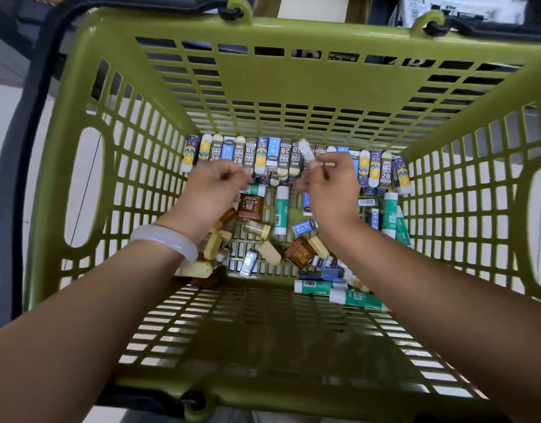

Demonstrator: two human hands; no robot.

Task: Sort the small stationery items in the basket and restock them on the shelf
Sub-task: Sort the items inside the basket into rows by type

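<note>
One small clear packet (306,154) is pinched by the right hand (330,190) at frame centre; left hand (214,190) fingers are curled, contents unclear. Judged light, slippery; best held mid-body.

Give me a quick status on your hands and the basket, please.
Left hand curled over the eraser row, grip unclear. Right hand pinching a small clear packet. Loose glue sticks and erasers litter the green basket floor. Nothing blocking.
</note>
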